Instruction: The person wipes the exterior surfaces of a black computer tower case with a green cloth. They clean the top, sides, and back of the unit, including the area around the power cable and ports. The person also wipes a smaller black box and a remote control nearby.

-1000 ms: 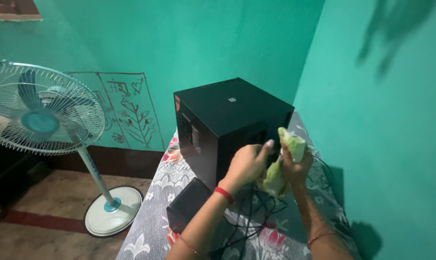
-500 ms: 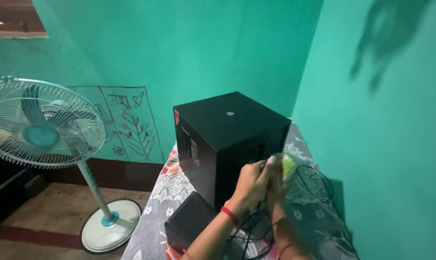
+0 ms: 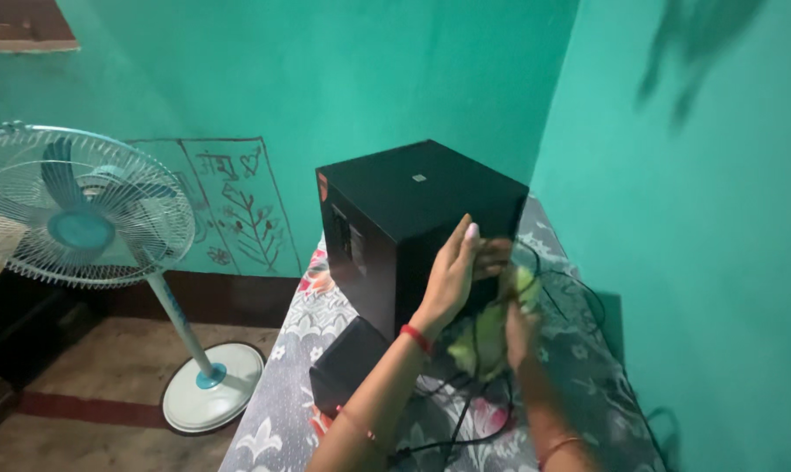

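steady black speaker box (image 3: 413, 210) on floral-covered tabletop (image 3: 282, 411) with flat, open left hand (image 3: 452, 275) against its near face. wipe with green cloth (image 3: 483, 336) gripped in blurred right hand (image 3: 518, 328); keep clear of cables (image 3: 465, 428).

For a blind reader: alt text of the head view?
A left hand rests flat against a big black speaker box while the blurred right hand holds a green cloth beside it; a pedestal fan stands left.

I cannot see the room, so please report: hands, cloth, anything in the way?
Left hand flat on black box. Right hand shut on green cloth, blurred. Black cables lie under hands.
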